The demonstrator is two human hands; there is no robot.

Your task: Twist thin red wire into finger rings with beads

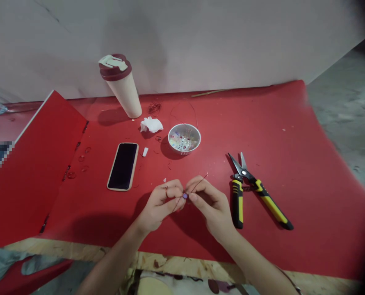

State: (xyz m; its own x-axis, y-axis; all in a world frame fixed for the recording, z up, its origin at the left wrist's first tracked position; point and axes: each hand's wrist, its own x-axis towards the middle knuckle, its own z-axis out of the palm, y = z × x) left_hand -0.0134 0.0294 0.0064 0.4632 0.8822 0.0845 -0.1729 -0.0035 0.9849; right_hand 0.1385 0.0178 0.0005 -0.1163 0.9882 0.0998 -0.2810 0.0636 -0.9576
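Between my two hands, over the front middle of the red table, is a small purple bead (185, 196) on a thin reddish wire (202, 178). My left hand (162, 202) is closed in a pinch at the bead's left side, with a wire end running down past its thumb. From the other side my right hand (209, 205) pinches at the bead, and the other wire end sticks up above its fingers. A red wire ring (166, 192) sits around a left finger. Exactly where the fingertips grip the wire is hard to see.
A metal strainer cup (184, 151) holds several beads behind my hands. Shears (245, 174) lie spread on the right. On the left are a phone (123, 166), crumpled tissue (151, 124), a tumbler (124, 92), wire rings (82, 158) and an upright red panel (44, 164).
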